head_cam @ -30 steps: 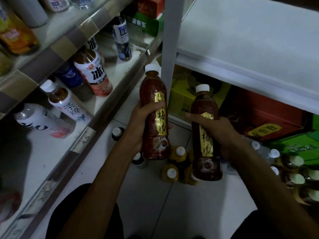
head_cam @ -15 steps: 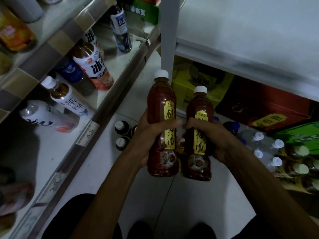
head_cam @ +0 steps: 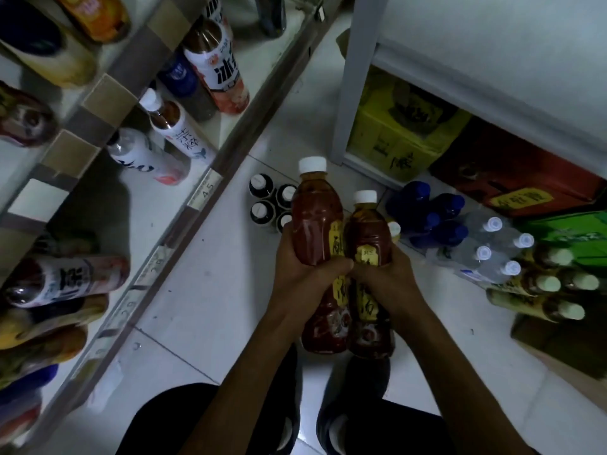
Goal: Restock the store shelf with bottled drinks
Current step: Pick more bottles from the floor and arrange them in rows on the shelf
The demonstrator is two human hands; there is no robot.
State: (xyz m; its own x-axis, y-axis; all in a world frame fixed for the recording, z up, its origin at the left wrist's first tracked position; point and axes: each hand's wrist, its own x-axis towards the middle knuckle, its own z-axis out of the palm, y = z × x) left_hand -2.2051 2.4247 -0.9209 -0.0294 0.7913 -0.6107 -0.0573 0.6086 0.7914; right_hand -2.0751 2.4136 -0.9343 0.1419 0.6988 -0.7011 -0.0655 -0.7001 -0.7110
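While both bottles sit side by side in front of me, I would settle the hold before turning toward the shelf. My left hand (head_cam: 303,277) is wrapped around the middle of the taller dark-red plastic drink bottle with a white cap and yellow label (head_cam: 317,238), fingers closed on its body. My right hand (head_cam: 382,280) is closed the same way on the shorter brown plastic bottle with a white cap (head_cam: 368,244). The two bottles touch along their sides, upright, held above the pale tiled floor (head_cam: 210,290) and my feet.

The white metal store shelf with price tags on its edge (head_cam: 184,221) runs along my left, with other drinks lying on it and open room between them. I judge the next move is to carry one bottle across to a free spot. Doing it well means separating the bottles first so the labels do not rub, keeping each grip low on the waist, and setting the base down flat with the label facing the aisle. More stock, including blue-capped bottles (head_cam: 427,208), waits on the floor nearby.
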